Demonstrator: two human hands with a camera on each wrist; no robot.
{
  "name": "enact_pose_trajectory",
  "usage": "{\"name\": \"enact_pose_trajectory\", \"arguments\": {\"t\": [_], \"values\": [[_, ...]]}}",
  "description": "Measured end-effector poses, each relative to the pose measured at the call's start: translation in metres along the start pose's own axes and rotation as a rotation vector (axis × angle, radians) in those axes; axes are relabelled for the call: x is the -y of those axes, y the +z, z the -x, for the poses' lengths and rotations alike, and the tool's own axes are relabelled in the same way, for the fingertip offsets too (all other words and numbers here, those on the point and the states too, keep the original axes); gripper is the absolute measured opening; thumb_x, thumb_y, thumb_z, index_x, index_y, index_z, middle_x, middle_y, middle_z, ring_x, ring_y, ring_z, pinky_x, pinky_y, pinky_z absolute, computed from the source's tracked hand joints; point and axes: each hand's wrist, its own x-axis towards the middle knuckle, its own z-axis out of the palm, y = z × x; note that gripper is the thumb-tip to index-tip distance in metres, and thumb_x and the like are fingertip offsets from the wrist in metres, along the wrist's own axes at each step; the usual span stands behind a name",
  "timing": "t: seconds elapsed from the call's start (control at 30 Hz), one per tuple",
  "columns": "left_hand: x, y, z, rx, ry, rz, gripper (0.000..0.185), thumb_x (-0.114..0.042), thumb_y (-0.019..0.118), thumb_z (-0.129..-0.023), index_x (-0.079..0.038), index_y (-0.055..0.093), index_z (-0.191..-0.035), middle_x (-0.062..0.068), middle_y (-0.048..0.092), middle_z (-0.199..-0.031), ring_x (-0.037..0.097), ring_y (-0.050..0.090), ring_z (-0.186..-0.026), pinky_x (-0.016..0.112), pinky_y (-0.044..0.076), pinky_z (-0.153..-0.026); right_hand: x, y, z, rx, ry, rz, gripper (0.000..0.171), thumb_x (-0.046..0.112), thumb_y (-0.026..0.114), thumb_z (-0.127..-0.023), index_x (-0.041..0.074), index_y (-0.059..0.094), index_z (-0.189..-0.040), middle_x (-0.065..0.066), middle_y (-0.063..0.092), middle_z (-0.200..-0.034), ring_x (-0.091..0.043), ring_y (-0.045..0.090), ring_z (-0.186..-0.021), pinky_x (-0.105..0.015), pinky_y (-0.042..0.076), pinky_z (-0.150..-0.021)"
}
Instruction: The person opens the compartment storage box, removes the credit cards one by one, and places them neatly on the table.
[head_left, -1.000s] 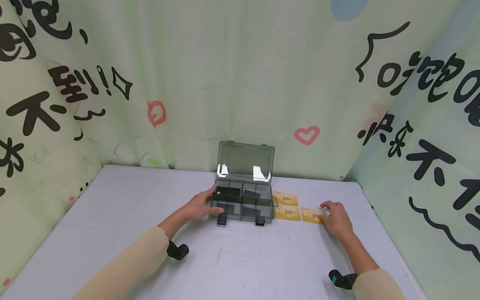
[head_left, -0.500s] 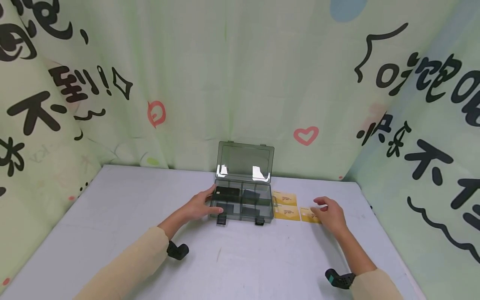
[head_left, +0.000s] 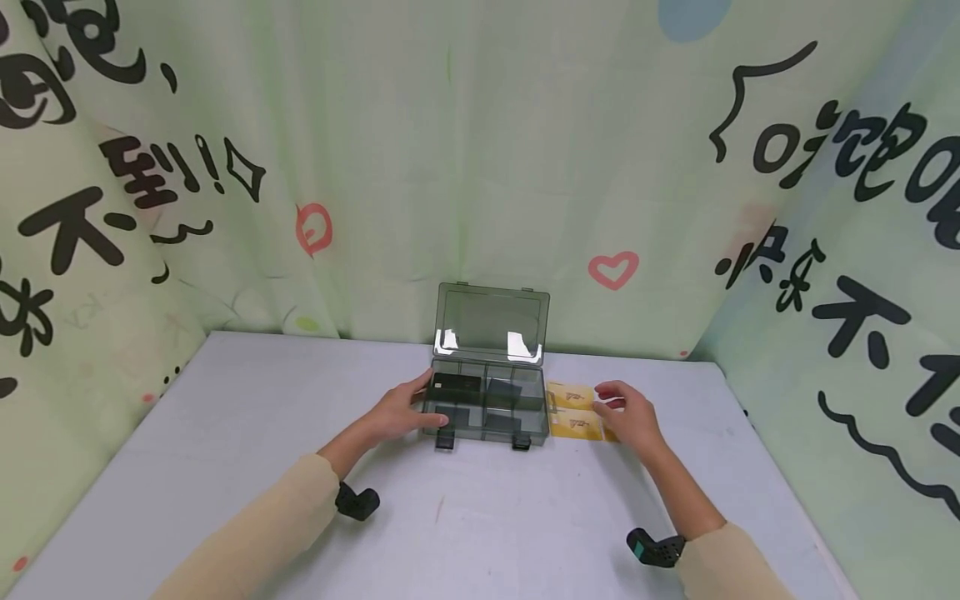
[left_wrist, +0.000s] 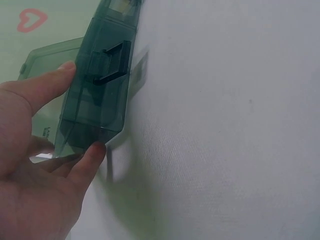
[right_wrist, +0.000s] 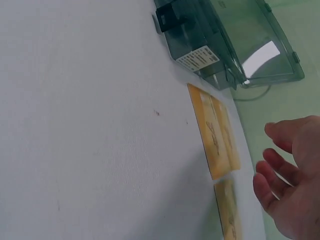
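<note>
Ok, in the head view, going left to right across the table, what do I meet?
Left hand → smoky clear organizer box → yellow cards → right hand, hovering over the cards' right end.

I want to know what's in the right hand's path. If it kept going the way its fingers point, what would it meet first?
Probably the yellow cards just beyond the right hand, then the open box; its height above them is unclear.
</note>
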Motion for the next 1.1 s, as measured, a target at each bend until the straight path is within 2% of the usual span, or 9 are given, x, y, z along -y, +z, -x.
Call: {"name": "enact_pose_trajectory", "arguments": {"t": [0.2, 0.6, 1.1], "values": [[0.002, -0.001, 0.000, 0.002, 0.010, 0.007, 0.092, -0.029, 0.074, -0.085, -0.017, 0.017, -0.156, 0.013, 0.029, -0.159, 0.033, 0.034, -0.144, 0.053, 0.030, -0.116, 0.015, 0.011, -0.001, 0.029, -0.021, -0.026, 0.035, 0.019, 0.059, -0.096, 0.005, 0.055, -0.128, -0.019, 0.059, -0.127, -0.034, 0.054, -0.116, -0.046, 0.049, -0.100], [0.003, -0.002, -0.001, -0.013, 0.014, -0.019, 0.088, -0.033, 0.071, -0.088, -0.017, 0.019, -0.156, 0.012, 0.027, -0.159, 0.032, 0.034, -0.144, 0.052, 0.030, -0.117, 0.037, 0.031, -0.007, 0.056, -0.153, -0.097, 0.029, 0.014, 0.061, -0.095, 0.002, 0.060, -0.121, -0.017, 0.064, -0.115, -0.030, 0.060, -0.108, -0.040, 0.053, -0.092], [0.004, 0.000, -0.002, -0.018, 0.005, -0.038, 0.090, -0.031, 0.072, -0.087, -0.019, 0.016, -0.156, 0.010, 0.024, -0.160, 0.031, 0.034, -0.144, 0.050, 0.031, -0.117, 0.060, 0.049, -0.009, 0.095, -0.224, -0.169, 0.028, 0.009, 0.064, -0.092, -0.001, 0.061, -0.118, -0.015, 0.066, -0.109, -0.028, 0.062, -0.103, -0.034, 0.055, -0.084]]}}
